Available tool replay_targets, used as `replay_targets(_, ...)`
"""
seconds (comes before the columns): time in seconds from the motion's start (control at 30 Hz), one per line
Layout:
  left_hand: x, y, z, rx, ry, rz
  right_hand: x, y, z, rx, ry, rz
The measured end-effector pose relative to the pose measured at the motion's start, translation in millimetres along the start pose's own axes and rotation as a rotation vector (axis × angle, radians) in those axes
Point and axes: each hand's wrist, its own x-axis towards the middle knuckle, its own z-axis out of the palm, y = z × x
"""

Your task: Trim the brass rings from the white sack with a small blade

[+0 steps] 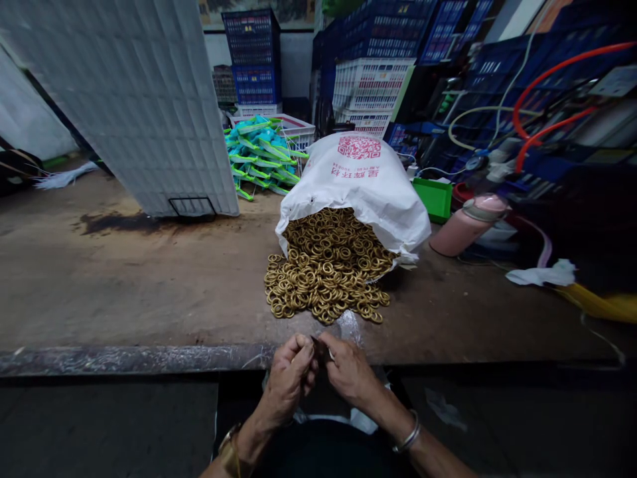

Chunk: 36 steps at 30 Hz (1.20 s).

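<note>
In front of the bench's near edge, my left hand [291, 372] and my right hand [348, 368] come close together, each with fingers pinched. Something small and dark shows between the fingertips, too small and shaded to name. Just beyond them lies a heap of brass-coloured rings [323, 285] on the worn wooden bench [209, 285]. The rings spill from the mouth of a white woven sack [348, 172] lying on its side, with red print and a square code on it.
A tall ribbed whitish panel [149, 99] stands at left. Bright green-and-blue pieces [261, 156] are piled behind. A pink bottle [468, 226], a green tray [432, 199] and orange tubing [522, 113] lie at right. Stacked blue crates [251, 50] and white crates [371, 83] rise at the back.
</note>
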Motion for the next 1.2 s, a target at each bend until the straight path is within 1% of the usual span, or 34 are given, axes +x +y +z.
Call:
replay_targets(0.07, -0.6, -0.2, -0.8, 0.046, 0.007, 0.012, -0.2, -0.6, -0.2, -0.062, -0.01, -0.017)
replay_targets(0.2, 0.2, -0.9, -2.9, 0.087, 0.017, 0.029, -0.3, -1.4, -1.3, -0.09, -0.043, -0.046)
replay_targets(0.4, 0.3, 1.4, -1.7, 0.103, 0.039, 0.001, -1.9, -6.1, -4.9, -0.177, -0.043, -0.022)
replay_targets(0.53, -0.9, 3.1, -2.0, 0.172, 0.044, 0.036, -1.7, -7.3, -5.1, -0.242, -0.024, 0.006)
replay_targets(0.67, -0.8, 4.0, -3.5, 0.191, 0.028, 0.081, -1.1, -6.7, -4.2, -0.214, -0.034, -0.004)
replay_targets(0.77, -3.1, 4.9, -4.5, 0.216, 0.022, 0.098, -1.5, -4.9, -4.4, -0.135, -0.097, -0.028)
replay_targets(0.83, -7.9, 6.1, -4.1, 0.234, 0.009, 0.109, -2.3, -1.2, -5.1, -0.148, -0.131, -0.03)
replay_targets(0.87, -11.2, 7.0, -3.4, 0.242, -0.008, 0.12, -3.0, 1.7, -5.7, -0.186, -0.123, -0.014)
replay_targets(0.97, -21.2, 10.7, 0.7, 0.21, -0.107, 0.132, -5.4, 14.0, -10.5, -0.313, -0.033, 0.074)
replay_targets(1.03, -23.9, 13.4, 3.5, 0.077, -0.181, 0.074, -6.9, 23.6, -17.7, -0.323, 0.05, 0.123)
replay_targets(1.13, -19.7, 16.1, 5.0, -0.138, -0.193, -0.042, -8.3, 39.0, -34.1, -0.274, 0.234, 0.197)
replay_targets(1.2, -14.5, 16.6, 3.8, -0.19, -0.172, -0.085, -8.9, 50.5, -45.4, -0.267, 0.354, 0.247)
